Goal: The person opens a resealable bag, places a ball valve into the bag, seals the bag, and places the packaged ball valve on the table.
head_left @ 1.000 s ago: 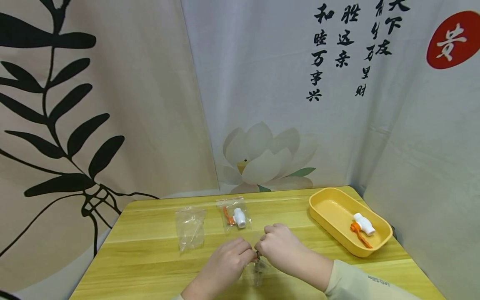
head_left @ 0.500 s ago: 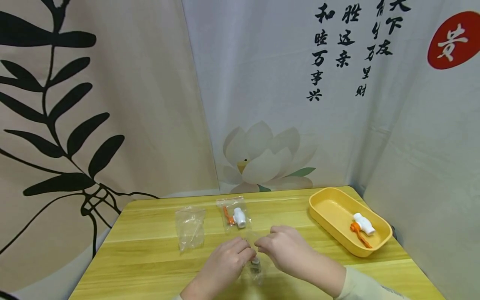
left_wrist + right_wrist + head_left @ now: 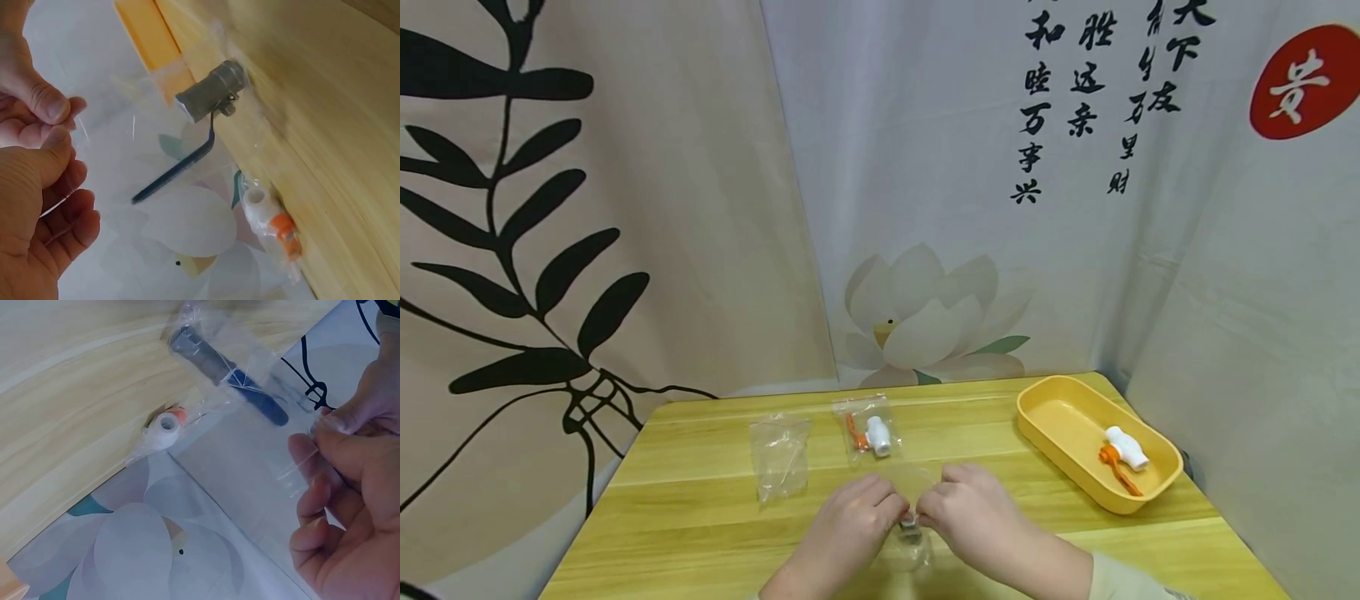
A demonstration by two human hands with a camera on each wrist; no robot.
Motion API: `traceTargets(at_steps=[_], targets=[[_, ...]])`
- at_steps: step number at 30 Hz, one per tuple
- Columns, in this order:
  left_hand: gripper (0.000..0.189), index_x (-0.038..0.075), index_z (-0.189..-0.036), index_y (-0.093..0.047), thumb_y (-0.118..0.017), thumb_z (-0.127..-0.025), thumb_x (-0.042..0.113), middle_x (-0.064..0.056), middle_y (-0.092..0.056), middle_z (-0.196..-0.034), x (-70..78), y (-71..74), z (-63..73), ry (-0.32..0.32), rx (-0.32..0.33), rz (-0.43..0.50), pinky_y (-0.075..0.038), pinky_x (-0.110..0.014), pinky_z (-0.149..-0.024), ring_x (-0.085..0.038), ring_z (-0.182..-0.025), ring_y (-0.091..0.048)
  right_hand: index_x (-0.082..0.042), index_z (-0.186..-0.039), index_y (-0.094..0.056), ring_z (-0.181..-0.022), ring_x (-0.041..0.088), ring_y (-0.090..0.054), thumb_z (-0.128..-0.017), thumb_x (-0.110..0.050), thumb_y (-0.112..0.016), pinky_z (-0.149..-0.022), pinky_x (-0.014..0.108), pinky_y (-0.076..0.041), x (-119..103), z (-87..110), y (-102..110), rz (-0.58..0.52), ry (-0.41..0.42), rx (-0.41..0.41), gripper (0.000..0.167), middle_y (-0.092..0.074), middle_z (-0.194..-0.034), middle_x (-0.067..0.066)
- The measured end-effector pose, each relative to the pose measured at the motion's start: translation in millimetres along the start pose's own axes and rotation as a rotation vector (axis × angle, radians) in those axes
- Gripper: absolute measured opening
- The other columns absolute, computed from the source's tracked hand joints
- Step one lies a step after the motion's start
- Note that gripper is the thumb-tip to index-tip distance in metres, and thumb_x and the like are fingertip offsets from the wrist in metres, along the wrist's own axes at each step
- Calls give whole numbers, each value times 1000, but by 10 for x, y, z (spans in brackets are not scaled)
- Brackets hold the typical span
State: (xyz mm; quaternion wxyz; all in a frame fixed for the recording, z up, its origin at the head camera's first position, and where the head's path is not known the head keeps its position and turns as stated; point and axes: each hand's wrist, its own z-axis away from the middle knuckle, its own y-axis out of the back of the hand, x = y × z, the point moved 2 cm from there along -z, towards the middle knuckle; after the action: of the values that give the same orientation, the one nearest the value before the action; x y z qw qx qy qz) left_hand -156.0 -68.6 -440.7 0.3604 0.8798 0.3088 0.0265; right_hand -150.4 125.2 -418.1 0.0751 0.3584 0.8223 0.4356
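Both hands are at the top edge of a clear plastic bag [image 3: 917,557] near the front of the table. My left hand [image 3: 850,521] pinches one side of that edge, and my right hand [image 3: 976,518] pinches the other side, fingertips close together. Inside the bag hangs a grey valve [image 3: 209,92] with a long dark blue lever handle [image 3: 175,172]. In the right wrist view the same valve [image 3: 203,356] shows through the film, below the fingers. From the head view, the hands partly hide it.
Behind the hands lies a bagged white valve with an orange handle [image 3: 878,435]. Left of it lies a flat clear bag [image 3: 780,458]. A yellow tray [image 3: 1052,446] at the right holds a white valve with an orange handle [image 3: 1126,450]. A printed curtain [image 3: 925,167] hangs behind the table.
My right hand came off the bag half a second ago and now pinches its edge again, slightly lower and nearer. My left hand has kept hold. The bag's top looks more spread.
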Motion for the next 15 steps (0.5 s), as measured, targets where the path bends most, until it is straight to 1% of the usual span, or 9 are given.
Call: traceTargets(at_steps=[3, 5, 7, 9, 11, 13, 15], targets=[[23, 17, -84, -73, -69, -100, 33, 11, -69, -82, -33, 28, 27, 0, 4, -8, -51, -10, -70, -3, -76, -62, -27, -69, -72, -60, 2, -39, -69, -33, -91, -58, 10, -28, 35, 26, -18, 27, 14, 35, 20, -69, -65, -17], [24, 16, -86, -73, -66, -101, 34, 11, -70, -83, -60, 52, 53, 6, -1, -12, -52, -11, -72, -4, -77, -63, -26, -72, -73, -62, 3, -44, -67, -31, -91, -59, 10, -32, 74, 44, -25, 30, 17, 51, 19, -72, -68, -15], [18, 15, -87, -73, -71, -96, 31, 10, -71, -85, -84, 74, 78, 19, -14, -6, -53, -13, -73, -4, -79, -63, -25, -75, -75, -65, 4, -50, -67, -27, -91, -60, 12, -37, 121, 58, -31, 26, 25, 67, 18, -74, -73, -14], [13, 16, -88, -73, -78, -87, 27, 11, -71, -85, -101, 89, 95, 28, -29, -8, -53, -13, -74, -4, -80, -63, -25, -78, -75, -69, 4, -56, -68, -24, -90, -61, 13, -41, 164, 65, -37, 23, 35, 78, 18, -75, -78, -14], [15, 16, -89, -74, -83, -81, 24, 11, -71, -85, -109, 98, 101, 31, -41, -6, -53, -13, -73, -4, -80, -63, -24, -79, -75, -71, 5, -58, -69, -21, -90, -62, 14, -43, 198, 63, -42, 15, 47, 86, 18, -75, -81, -14], [15, 16, -89, -74, -85, -79, 22, 11, -72, -85, -110, 103, 94, 31, -49, -7, -53, -11, -73, -3, -79, -63, -23, -80, -75, -72, 5, -60, -70, -19, -89, -62, 15, -45, 225, 59, -46, 5, 58, 93, 18, -75, -82, -14], [14, 16, -88, -75, -85, -80, 20, 10, -73, -85, -115, 115, 74, 33, -42, -3, -52, -10, -73, -3, -78, -62, -22, -81, -74, -72, 4, -61, -71, -17, -88, -62, 15, -45, 252, 44, -45, -7, 67, 102, 17, -75, -82, -13]])
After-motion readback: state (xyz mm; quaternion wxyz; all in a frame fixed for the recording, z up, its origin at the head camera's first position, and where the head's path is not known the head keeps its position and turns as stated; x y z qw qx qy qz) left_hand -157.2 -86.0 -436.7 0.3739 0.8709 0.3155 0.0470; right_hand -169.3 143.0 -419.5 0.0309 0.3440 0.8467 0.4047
